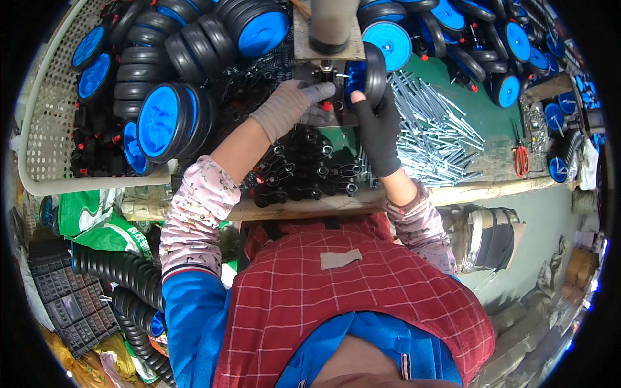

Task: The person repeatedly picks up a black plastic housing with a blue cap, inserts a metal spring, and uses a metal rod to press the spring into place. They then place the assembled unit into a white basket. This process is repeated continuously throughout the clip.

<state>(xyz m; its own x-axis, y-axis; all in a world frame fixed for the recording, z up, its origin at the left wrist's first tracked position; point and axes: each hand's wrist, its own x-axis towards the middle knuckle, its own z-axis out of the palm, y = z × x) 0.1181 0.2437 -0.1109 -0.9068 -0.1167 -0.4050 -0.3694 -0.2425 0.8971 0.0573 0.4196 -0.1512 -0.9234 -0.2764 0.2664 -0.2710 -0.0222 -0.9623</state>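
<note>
My right hand [380, 132], in a black fingerless-style glove, grips a black wheel [374, 74] with a blue hub, tilted on edge under the press. A thin metal pin [343, 75] sticks out from the hub toward the left. My left hand [292, 107], in a grey glove, has its fingers around a small black bracket with a red tab [327, 105] at the press's base; the bracket is partly hidden. Above both hands stands the press head [328, 54], a metal block with a short rod below it.
Loose metal pins [433, 132] lie heaped right of my right hand. Black brackets [310, 158] pile up in front of me. A white perforated basket [45, 129] holds wheels [158, 123] on the left. Red-handled scissors [521, 160] lie far right, near the table's wooden edge [479, 190].
</note>
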